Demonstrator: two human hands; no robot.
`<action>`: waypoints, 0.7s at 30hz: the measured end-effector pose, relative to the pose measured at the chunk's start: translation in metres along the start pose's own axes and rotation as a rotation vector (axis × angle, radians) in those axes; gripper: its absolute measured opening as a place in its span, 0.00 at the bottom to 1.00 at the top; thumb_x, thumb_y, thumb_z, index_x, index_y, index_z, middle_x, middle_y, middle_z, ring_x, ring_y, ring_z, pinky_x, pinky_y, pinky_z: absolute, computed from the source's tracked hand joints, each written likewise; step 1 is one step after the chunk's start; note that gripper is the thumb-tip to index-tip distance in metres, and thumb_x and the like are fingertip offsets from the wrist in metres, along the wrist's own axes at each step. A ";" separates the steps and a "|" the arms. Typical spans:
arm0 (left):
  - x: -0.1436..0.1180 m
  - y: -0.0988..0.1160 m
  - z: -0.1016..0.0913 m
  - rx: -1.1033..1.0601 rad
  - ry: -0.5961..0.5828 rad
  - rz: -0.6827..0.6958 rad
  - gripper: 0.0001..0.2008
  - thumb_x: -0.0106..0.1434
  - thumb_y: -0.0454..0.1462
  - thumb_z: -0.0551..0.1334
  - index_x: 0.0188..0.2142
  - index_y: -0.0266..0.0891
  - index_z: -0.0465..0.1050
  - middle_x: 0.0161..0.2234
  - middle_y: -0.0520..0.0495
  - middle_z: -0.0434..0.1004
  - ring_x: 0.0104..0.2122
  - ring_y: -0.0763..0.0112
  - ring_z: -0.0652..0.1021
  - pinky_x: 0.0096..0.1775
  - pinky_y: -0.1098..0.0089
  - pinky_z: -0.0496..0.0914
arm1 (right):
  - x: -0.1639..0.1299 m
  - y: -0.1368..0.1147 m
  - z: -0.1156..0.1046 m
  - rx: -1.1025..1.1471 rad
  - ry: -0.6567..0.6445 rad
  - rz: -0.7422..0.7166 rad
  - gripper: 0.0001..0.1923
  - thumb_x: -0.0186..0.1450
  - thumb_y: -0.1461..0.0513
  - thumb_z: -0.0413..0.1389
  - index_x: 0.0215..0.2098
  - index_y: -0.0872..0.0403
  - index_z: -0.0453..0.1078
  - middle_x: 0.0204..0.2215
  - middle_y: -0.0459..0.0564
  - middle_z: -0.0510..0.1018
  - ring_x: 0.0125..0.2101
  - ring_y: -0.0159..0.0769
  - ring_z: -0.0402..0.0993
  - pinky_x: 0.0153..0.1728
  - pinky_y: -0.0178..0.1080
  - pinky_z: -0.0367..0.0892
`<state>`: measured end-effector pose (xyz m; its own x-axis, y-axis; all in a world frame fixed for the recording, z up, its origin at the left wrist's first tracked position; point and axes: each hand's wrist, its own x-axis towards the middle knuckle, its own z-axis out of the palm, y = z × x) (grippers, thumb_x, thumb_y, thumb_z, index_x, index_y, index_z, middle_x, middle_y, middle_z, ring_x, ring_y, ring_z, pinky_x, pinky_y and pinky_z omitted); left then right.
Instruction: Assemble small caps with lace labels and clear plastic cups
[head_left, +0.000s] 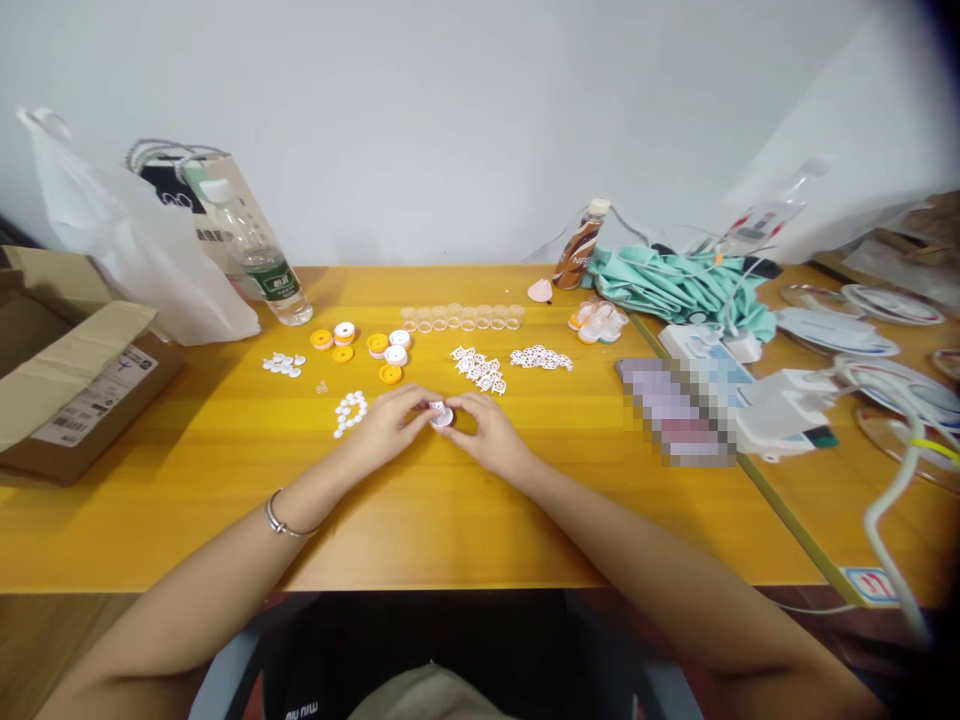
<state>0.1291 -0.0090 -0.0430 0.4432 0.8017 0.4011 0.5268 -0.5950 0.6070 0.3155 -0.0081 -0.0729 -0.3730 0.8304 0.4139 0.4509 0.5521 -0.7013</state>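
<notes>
Between my two hands, low over the yellow table [420, 530], is a small round white plastic part [442, 416]. My left hand [394, 420] pinches it from the left, and my right hand [484, 432] grips its right edge with thumb and fingers. Just left of my left hand lie small white caps [349, 412]. Beyond my hands are white lattice-like pieces [480, 370], with a second group of white lattice pieces [541, 357] to their right. Orange and white round parts [390, 373] sit farther back on the left. The underside of the held part is hidden.
A row of clear cups [462, 318] stands at the back. White discs [283, 364], a water bottle [277, 280] and a cardboard box [97, 390] are leftward. To the right are a blurred phone [675, 412], a power strip [712, 370], a teal cloth [675, 285] and a brown bottle [581, 250].
</notes>
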 end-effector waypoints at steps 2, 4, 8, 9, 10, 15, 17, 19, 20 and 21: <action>0.001 0.000 0.002 -0.003 0.024 -0.003 0.08 0.64 0.37 0.57 0.40 0.38 0.72 0.34 0.46 0.76 0.35 0.69 0.76 0.40 0.69 0.70 | 0.000 0.001 0.000 -0.010 0.011 -0.003 0.11 0.58 0.62 0.59 0.41 0.52 0.70 0.36 0.50 0.76 0.38 0.38 0.71 0.43 0.42 0.64; 0.002 0.000 0.004 0.001 0.031 0.011 0.08 0.64 0.37 0.57 0.40 0.38 0.72 0.34 0.46 0.75 0.35 0.69 0.76 0.41 0.69 0.69 | 0.001 0.002 0.001 -0.012 0.013 -0.005 0.12 0.58 0.63 0.59 0.41 0.53 0.70 0.36 0.50 0.77 0.38 0.38 0.71 0.43 0.42 0.64; 0.003 -0.001 0.005 0.014 0.023 0.065 0.08 0.64 0.37 0.57 0.39 0.38 0.72 0.34 0.46 0.74 0.34 0.69 0.75 0.40 0.69 0.69 | 0.001 0.003 0.001 -0.006 0.010 -0.007 0.12 0.58 0.63 0.59 0.42 0.52 0.70 0.36 0.50 0.76 0.38 0.38 0.71 0.43 0.42 0.64; 0.003 -0.002 0.005 0.013 0.025 0.069 0.07 0.63 0.37 0.57 0.38 0.38 0.73 0.33 0.46 0.74 0.34 0.69 0.75 0.39 0.69 0.69 | 0.001 0.003 0.001 -0.004 0.007 -0.006 0.12 0.58 0.63 0.59 0.42 0.52 0.70 0.37 0.50 0.76 0.38 0.38 0.71 0.43 0.42 0.64; 0.003 -0.002 0.004 0.010 0.027 0.070 0.07 0.63 0.37 0.57 0.37 0.38 0.73 0.33 0.46 0.74 0.33 0.69 0.75 0.39 0.69 0.69 | 0.001 0.003 0.001 -0.004 0.004 -0.005 0.12 0.58 0.63 0.59 0.42 0.52 0.70 0.37 0.50 0.76 0.39 0.38 0.71 0.43 0.42 0.64; 0.003 -0.003 0.004 -0.040 0.002 0.071 0.06 0.63 0.36 0.58 0.36 0.38 0.73 0.34 0.46 0.74 0.33 0.69 0.75 0.38 0.69 0.69 | 0.000 0.004 0.001 0.000 -0.008 -0.004 0.13 0.59 0.62 0.58 0.43 0.52 0.70 0.37 0.51 0.76 0.39 0.39 0.71 0.44 0.42 0.64; 0.004 -0.004 0.004 -0.059 -0.025 0.068 0.06 0.62 0.35 0.58 0.36 0.38 0.73 0.34 0.46 0.74 0.33 0.70 0.76 0.39 0.69 0.69 | 0.000 0.003 0.000 0.006 -0.013 -0.010 0.13 0.60 0.62 0.58 0.43 0.52 0.70 0.37 0.50 0.76 0.39 0.39 0.71 0.43 0.43 0.64; 0.005 -0.005 0.004 -0.070 -0.042 0.053 0.05 0.62 0.35 0.58 0.36 0.38 0.73 0.33 0.47 0.74 0.33 0.70 0.76 0.39 0.70 0.69 | 0.000 0.003 0.000 0.007 -0.016 -0.012 0.12 0.60 0.62 0.58 0.43 0.52 0.70 0.37 0.50 0.76 0.39 0.39 0.71 0.43 0.43 0.64; 0.005 -0.005 0.004 -0.072 -0.047 0.046 0.05 0.62 0.35 0.59 0.36 0.38 0.73 0.33 0.47 0.74 0.33 0.70 0.76 0.39 0.70 0.69 | 0.001 0.002 0.000 0.004 -0.015 -0.010 0.12 0.60 0.62 0.58 0.43 0.52 0.70 0.36 0.50 0.76 0.39 0.39 0.71 0.43 0.43 0.64; 0.005 -0.005 0.005 -0.071 -0.049 0.042 0.05 0.62 0.35 0.58 0.36 0.38 0.73 0.33 0.47 0.74 0.33 0.70 0.76 0.39 0.70 0.69 | 0.001 0.002 0.000 0.001 -0.013 -0.009 0.12 0.60 0.62 0.57 0.42 0.52 0.70 0.36 0.50 0.76 0.39 0.39 0.71 0.43 0.43 0.64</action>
<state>0.1321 -0.0021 -0.0470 0.4995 0.7712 0.3947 0.4546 -0.6211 0.6384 0.3163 -0.0064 -0.0735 -0.3873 0.8246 0.4124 0.4469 0.5592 -0.6983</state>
